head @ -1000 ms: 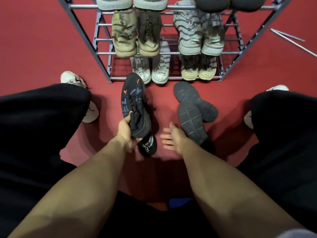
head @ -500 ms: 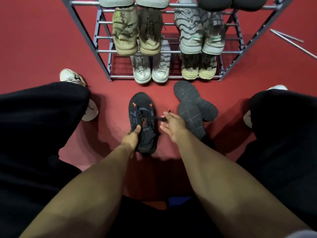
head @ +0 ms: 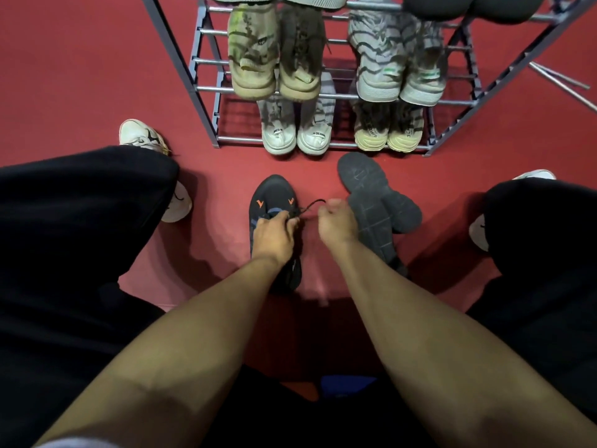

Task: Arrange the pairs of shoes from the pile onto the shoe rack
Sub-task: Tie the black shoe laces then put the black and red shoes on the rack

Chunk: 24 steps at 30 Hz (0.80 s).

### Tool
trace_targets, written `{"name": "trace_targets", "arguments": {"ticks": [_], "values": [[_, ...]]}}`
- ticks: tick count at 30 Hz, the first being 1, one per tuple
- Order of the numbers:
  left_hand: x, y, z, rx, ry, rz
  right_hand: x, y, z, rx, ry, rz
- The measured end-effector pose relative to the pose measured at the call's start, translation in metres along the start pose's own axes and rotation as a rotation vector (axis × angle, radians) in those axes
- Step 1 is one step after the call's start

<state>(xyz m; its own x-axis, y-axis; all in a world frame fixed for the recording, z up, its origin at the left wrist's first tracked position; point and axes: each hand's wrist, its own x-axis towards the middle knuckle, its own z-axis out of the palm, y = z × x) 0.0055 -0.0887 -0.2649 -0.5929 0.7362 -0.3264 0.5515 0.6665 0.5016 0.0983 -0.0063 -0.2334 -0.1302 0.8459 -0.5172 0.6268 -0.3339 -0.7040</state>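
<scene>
The black shoe [head: 274, 202] sits upright on the red floor [head: 97, 76], toe toward the rack [head: 206, 92], between the person's knees; the left hand [head: 273, 237] lies over its tongue with fingers pinched on the lace [head: 310, 205]; the right hand [head: 337, 221] is closed on the lace's other end, drawn out to the right. Just right of that hand, 2 grey shoes [head: 378, 202] lie sole-up, one overlapping the other. The rack's lower shelves each hold 2 pairs, heels toward the camera; the top tier shows more shoes at the frame edge.

The step looks like tidying or tying the lace before shelving. The shoe is probably light, with a soft upper and a stiffer sole, so it should not slip or break; the lace is limp and a poor handle. Better holds are likely the heel collar, or a pinch across the midfoot with thumb inside; the sole-up 2 will need flipping first, gripped by their edges.
</scene>
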Motion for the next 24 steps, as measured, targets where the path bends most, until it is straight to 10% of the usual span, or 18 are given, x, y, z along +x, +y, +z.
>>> {"name": "trace_targets", "arguments": {"ticks": [3, 6, 11, 19, 24], "values": [[0.004, -0.005, -0.006, 0.12, 0.033, -0.007, -0.004, 0.005, -0.004, -0.496, 0.325, -0.543], [0.008, -0.002, -0.01, 0.094, 0.028, 0.05, -0.003, 0.001, 0.011, -0.912, -0.001, -0.924], [0.01, -0.01, -0.008, 0.038, -0.031, 0.036, 0.009, -0.016, 0.022, -0.869, -0.432, -0.548], [0.011, -0.017, -0.008, -0.411, -0.038, -0.11, 0.024, -0.038, 0.01, -0.768, -0.454, -0.343], [0.017, -0.017, -0.015, -0.261, 0.037, -0.092, 0.036, -0.056, 0.012, -0.696, -0.484, -0.334]]}}
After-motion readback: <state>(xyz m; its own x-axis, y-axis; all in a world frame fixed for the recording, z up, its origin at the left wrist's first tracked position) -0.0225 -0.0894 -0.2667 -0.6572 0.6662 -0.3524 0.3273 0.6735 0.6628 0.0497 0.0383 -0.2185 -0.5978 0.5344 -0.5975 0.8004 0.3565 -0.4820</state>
